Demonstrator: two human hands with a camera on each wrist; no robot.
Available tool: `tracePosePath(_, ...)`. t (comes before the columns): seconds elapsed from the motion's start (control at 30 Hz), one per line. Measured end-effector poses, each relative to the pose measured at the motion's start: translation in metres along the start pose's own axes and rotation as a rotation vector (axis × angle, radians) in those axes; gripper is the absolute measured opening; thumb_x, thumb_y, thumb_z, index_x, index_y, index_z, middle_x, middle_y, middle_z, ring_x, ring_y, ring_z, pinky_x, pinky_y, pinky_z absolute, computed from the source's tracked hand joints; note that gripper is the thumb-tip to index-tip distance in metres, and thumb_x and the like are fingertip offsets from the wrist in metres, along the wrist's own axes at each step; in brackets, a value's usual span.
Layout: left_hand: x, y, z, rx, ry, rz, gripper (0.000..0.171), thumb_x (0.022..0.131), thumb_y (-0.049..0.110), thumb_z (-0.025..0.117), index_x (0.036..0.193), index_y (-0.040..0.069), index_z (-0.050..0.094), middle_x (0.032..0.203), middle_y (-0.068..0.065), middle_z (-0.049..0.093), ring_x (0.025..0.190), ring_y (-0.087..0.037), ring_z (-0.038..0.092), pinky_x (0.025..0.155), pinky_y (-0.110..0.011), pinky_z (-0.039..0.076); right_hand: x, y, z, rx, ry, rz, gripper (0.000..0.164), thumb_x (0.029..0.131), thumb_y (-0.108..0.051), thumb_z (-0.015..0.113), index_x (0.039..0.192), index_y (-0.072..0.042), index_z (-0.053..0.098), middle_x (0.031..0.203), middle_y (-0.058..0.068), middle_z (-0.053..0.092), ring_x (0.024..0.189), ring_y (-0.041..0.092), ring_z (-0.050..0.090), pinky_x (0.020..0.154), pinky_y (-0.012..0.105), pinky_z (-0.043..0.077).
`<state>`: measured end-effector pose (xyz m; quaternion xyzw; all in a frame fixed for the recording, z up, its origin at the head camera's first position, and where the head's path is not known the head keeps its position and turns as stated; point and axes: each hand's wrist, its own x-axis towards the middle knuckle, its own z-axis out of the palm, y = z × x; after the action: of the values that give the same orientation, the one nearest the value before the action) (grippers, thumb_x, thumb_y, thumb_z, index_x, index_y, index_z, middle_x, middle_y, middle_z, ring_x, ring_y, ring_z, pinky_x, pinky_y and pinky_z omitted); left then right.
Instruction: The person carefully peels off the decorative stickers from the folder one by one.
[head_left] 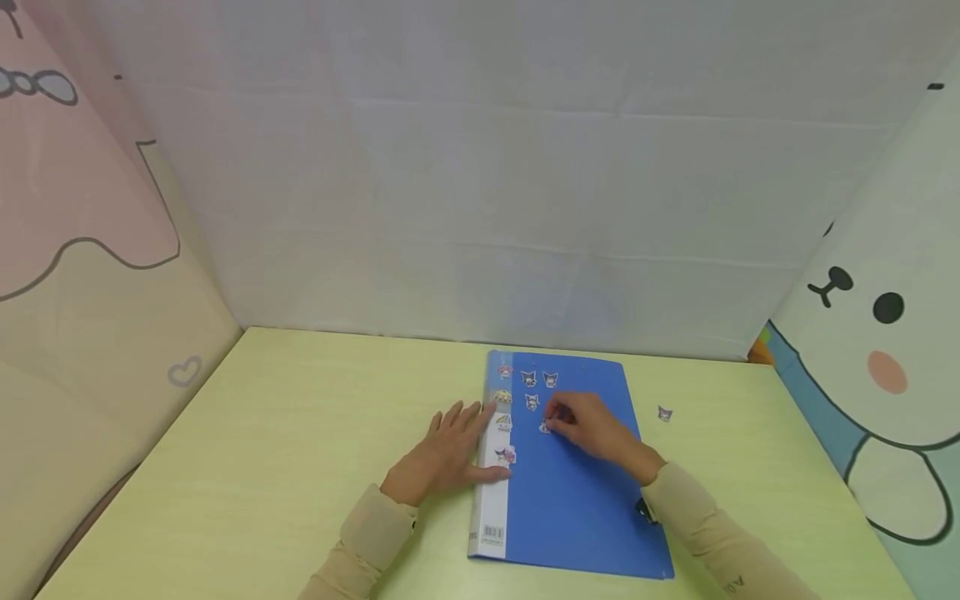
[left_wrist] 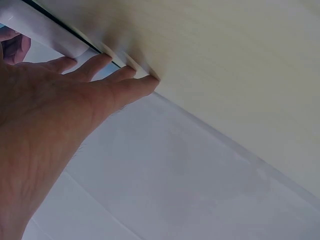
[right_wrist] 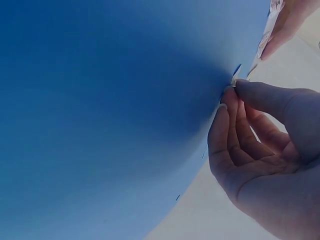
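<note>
On the folder, my right hand pinches a sticker, likely light and bendy; I'd hold its edge. My left hand is spread.

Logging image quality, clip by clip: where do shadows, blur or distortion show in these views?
Head: fairly even light, stickers too soft for fine detail. Left wrist: dim, soft-edged shadows from the left hand on the table. Right wrist: dark shadow on the blue folder by the right hand; the folder's edge looks bowed, perhaps lens distortion.

Right grip pinches sticker over blue folder; left grip touches folder's white spine.
</note>
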<state>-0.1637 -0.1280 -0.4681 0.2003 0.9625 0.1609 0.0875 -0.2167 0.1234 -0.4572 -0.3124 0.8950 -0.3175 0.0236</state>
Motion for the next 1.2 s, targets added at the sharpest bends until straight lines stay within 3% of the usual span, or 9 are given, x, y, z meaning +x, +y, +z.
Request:
tracePosePath(0.57,-0.001,0.002,0.0,-0.022,0.002,0.001,0.101,0.078,0.074,0.053,0.153,0.018,0.014,0.154,-0.014,0.023,0.141,-0.04,0.014,0.11,-0.06,0.014,-0.012,0.017,-0.012,0.041,0.039,0.03,0.006,0.087,-0.003,0.066,0.091,-0.006,0.062,0.085,0.002,0.063,0.079,0.013,0.06,0.072,0.03,0.052)
tracePosePath(1.2,-0.001,0.0,0.001,-0.033,0.016,0.024,0.101,0.078,0.074,0.052,0.152,0.015,0.016,0.153,-0.016,0.024,0.14,-0.041,0.015,0.109,-0.06,0.016,-0.03,0.036,-0.03,0.043,0.097,0.018,0.007,0.087,-0.003,0.066,0.093,-0.005,0.062,0.084,0.003,0.064,0.078,0.014,0.061,0.071,0.028,0.052)
